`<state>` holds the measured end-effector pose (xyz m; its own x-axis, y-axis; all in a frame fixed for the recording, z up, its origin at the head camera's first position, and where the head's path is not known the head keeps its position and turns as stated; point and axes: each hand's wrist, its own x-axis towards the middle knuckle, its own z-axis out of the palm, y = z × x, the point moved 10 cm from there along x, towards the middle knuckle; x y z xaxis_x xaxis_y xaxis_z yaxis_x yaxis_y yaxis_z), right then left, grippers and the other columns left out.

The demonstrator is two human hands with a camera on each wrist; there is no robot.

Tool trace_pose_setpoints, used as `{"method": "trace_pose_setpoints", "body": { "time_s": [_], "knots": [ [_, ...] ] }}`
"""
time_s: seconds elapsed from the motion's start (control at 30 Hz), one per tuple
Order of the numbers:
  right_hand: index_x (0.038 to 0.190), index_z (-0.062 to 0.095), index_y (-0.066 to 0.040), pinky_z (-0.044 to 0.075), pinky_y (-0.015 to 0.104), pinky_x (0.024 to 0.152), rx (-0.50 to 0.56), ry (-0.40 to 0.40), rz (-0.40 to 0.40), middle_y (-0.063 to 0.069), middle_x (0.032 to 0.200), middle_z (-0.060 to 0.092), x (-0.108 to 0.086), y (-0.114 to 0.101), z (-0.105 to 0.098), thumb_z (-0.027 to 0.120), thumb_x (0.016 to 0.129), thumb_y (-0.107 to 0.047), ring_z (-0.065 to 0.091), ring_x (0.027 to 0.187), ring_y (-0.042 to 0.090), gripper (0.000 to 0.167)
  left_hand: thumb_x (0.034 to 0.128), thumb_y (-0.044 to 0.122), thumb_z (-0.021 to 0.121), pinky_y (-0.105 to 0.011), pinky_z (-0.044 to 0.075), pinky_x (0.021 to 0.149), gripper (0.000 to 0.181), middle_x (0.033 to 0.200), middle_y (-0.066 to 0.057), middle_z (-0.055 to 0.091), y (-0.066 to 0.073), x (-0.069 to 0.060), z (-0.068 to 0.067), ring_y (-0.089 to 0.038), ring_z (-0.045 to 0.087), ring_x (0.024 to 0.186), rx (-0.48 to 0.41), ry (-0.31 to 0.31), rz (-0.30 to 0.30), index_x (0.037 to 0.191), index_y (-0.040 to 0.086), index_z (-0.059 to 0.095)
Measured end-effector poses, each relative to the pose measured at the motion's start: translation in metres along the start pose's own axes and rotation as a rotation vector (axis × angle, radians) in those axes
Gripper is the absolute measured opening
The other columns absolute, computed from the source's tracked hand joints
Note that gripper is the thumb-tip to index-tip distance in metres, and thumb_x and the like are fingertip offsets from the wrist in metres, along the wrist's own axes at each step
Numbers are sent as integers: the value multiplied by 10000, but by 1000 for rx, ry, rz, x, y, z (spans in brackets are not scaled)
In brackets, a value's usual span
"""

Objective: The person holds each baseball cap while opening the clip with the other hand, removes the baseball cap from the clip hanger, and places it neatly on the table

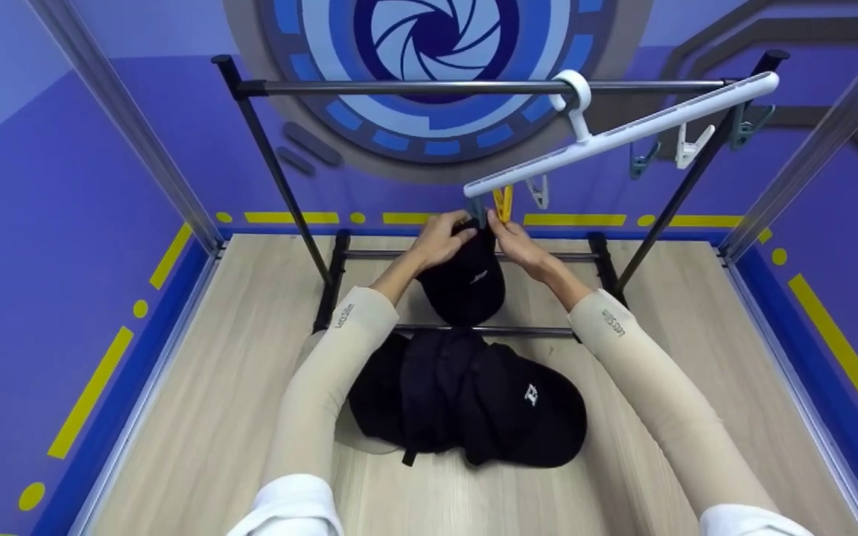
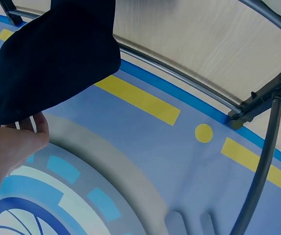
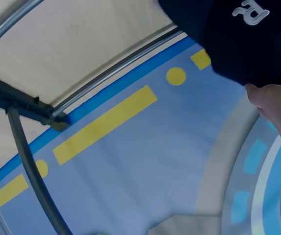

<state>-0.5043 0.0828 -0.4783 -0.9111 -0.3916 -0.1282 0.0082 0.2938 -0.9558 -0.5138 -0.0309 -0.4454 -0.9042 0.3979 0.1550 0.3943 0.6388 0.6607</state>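
A black cap (image 1: pixel 466 286) with a small white mark hangs between both hands, under the low end of a tilted white clip hanger (image 1: pixel 548 161). My left hand (image 1: pixel 440 240) grips the cap's upper edge from the left; in the left wrist view its fingers (image 2: pixel 41 128) show at the dark cloth. My right hand (image 1: pixel 520 244) pinches the edge on the other side, and the right wrist view shows a fingertip (image 3: pixel 258 95) against the cap. Close to the hands are a yellow clip (image 1: pixel 503 203) and a dark grey-green clip (image 1: pixel 477 212); whether either bites the cap is hidden.
The hanger hooks over the top bar (image 1: pixel 414 88) of a dark metal rack. More clips, such as a white clip (image 1: pixel 693 146), hang along its raised right side. Nearer me, a pile of dark caps (image 1: pixel 466 402) lies on the wooden floor (image 1: pixel 198 417), a beige one partly underneath.
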Motion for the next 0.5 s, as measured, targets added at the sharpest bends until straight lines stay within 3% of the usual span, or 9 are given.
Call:
{"method": "trace_pose_setpoints", "body": {
  "time_s": [0.13, 0.3, 0.5],
  "knots": [
    [1563, 330, 2, 104, 446, 1297, 142, 17, 3, 123, 1704, 205, 2, 0, 5, 286, 1112, -439, 111, 1600, 255, 632, 1041, 189, 583, -412, 487, 984, 250, 1161, -171, 707, -1, -4, -4, -285, 641, 1074, -36, 2, 17, 1189, 3, 662],
    [1563, 350, 6, 216, 410, 1277, 324, 118, -24, 155, 1666, 305, 7, -1, -1, 469, 1091, -285, 249, 1569, 262, 567, 1040, 177, 585, -408, 475, 1021, 230, 1174, -159, 711, -3, -7, -11, -284, 641, 1117, -66, 8, 31, 1175, 10, 667],
    [1521, 444, -17, 308, 442, 1235, 370, 165, -33, 172, 1589, 434, 9, -1, -10, 584, 1043, -192, 404, 1484, 280, 528, 1051, 176, 565, -418, 461, 1044, 236, 1214, -156, 700, -8, -11, -14, -280, 627, 1143, -77, -26, 33, 1199, 17, 658]
  ]
}}
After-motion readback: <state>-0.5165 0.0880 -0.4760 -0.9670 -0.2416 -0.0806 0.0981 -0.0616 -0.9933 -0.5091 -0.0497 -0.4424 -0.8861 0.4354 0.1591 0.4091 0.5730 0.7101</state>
